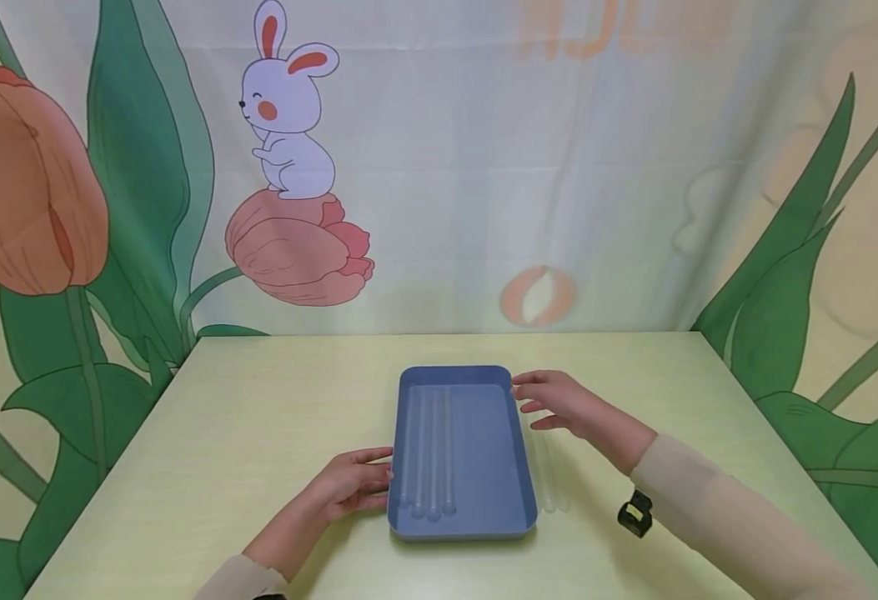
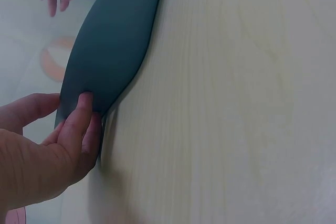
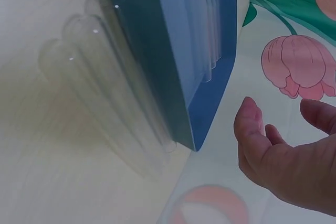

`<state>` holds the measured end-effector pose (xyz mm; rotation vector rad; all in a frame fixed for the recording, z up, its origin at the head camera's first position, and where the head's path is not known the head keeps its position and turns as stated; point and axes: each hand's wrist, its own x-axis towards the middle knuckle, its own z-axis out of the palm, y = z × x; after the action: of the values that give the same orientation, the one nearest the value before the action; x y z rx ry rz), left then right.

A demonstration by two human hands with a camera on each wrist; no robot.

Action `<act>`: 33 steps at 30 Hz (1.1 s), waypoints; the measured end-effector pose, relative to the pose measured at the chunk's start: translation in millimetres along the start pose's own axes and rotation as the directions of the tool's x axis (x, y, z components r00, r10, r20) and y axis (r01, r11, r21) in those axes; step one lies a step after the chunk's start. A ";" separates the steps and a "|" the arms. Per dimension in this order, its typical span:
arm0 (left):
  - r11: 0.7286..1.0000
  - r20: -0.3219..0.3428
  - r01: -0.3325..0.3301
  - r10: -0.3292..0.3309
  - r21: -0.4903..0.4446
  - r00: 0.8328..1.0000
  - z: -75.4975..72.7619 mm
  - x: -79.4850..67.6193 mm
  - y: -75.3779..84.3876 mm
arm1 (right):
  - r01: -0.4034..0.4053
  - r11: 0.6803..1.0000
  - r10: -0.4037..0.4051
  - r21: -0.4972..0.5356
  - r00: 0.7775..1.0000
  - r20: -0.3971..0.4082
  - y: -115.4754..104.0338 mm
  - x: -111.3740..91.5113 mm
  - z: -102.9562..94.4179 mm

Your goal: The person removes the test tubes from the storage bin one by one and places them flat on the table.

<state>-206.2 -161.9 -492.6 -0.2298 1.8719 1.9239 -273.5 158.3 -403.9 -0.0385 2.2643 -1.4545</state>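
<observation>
A blue rectangular tray (image 1: pixel 493 467) lies on the table, with several clear test tubes (image 1: pixel 431 467) side by side along its left half. My left hand (image 1: pixel 352 483) is at the tray's left side, fingers touching the outer wall. In the left wrist view, the fingertips (image 2: pixel 85 98) rest against that wall near the rim. My right hand (image 1: pixel 562 404) hovers by the far right corner, fingers loosely bent and apart, holding nothing. Beneath it, three clear test tubes (image 3: pixel 84 66) lie on the table along the tray's right wall, their rounded ends toward me.
The pale wood-patterned table (image 1: pixel 258 417) reaches back to a printed curtain (image 1: pixel 446 167) with a rabbit and tulips. A small black device (image 1: pixel 635 513) hangs at my right wrist, below the beige sleeve (image 1: pixel 716 508).
</observation>
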 end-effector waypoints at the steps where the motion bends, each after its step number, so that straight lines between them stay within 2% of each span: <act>1: 1.000 0.001 -0.001 0.001 -0.001 1.000 -0.2 -0.1 -0.3 | 0.002 1.000 -0.002 0.004 1.000 0.009 -2.2 0.5 1.2; 7: 1.000 0.011 -0.001 0.001 -0.002 1.000 -0.7 0.0 0.0 | 0.013 0.998 -0.017 0.060 0.997 0.075 -10.1 6.9 6.1; 15: 1.000 0.018 0.003 -0.003 0.004 1.000 -0.8 0.7 0.6 | -0.021 0.998 0.013 0.063 0.992 0.128 -22.2 16.5 14.5; 26: 1.000 0.028 -0.017 0.017 0.001 0.999 -1.5 1.4 -1.6 | -0.129 0.980 0.097 0.153 0.976 0.196 -23.5 36.7 33.1; 33: 1.000 0.014 -0.010 0.010 0.002 1.000 -1.6 -0.5 -1.3 | -0.208 0.958 0.172 0.198 0.968 0.182 -17.6 46.6 47.0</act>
<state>-205.5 -163.6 -493.7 -0.2064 1.8690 1.9251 -301.2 98.1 -421.2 0.1207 1.9123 -1.5251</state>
